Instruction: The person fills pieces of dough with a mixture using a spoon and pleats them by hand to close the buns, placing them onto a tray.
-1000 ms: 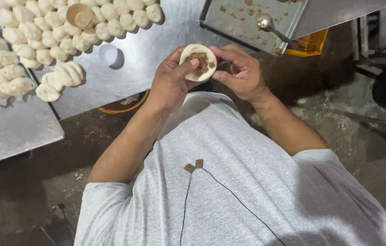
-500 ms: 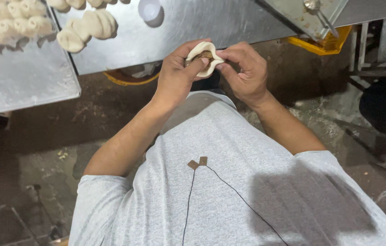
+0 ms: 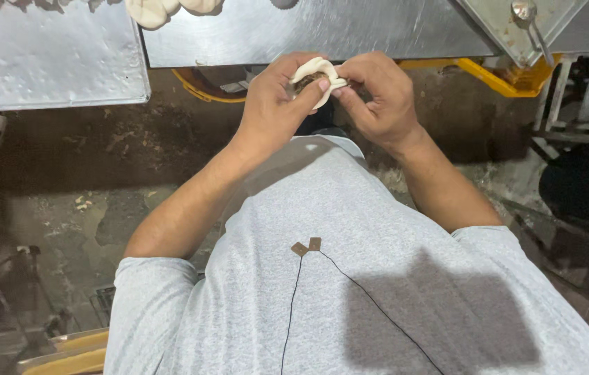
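Pale dough wrapper [image 3: 317, 76], open and flat a second ago, is now folded over dark filling and pinched between both hands: left hand [image 3: 277, 104] and right hand [image 3: 378, 97] are clamped on it together, just off the steel counter [image 3: 350, 31] edge. Sealing is judged underway; finished soft dumplings [image 3: 162, 8] are seen at the counter's far edge.

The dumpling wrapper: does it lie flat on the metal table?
No, both hands, left hand and right hand, hold the dumpling wrapper folded above the table edge.
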